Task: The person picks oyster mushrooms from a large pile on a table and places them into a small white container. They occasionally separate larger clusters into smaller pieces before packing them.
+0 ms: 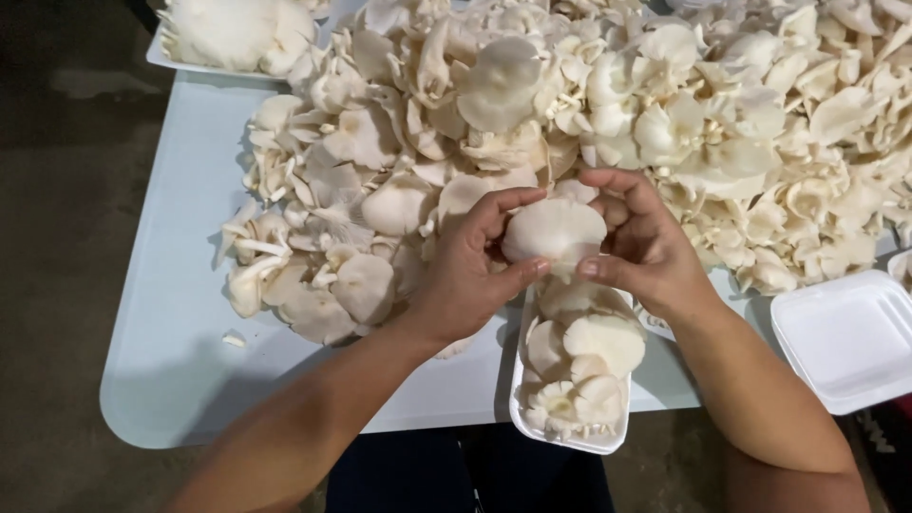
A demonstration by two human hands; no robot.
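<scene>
Both hands hold one pale oyster mushroom (553, 231) just above a narrow white foam tray (524, 380). My left hand (475, 271) grips its left side with thumb and fingers. My right hand (641, 242) pinches its right side and lower edge. Several mushrooms (579, 366) lie in the tray, which sits at the table's near edge. Behind the hands a large heap of oyster mushrooms (570, 104) covers most of the table.
The table (180, 323) is light blue with rounded corners. An empty white foam tray (845, 337) sits at the right edge. Another white tray (171, 59) with mushrooms is at the far left corner. A dark floor (57, 237) lies to the left.
</scene>
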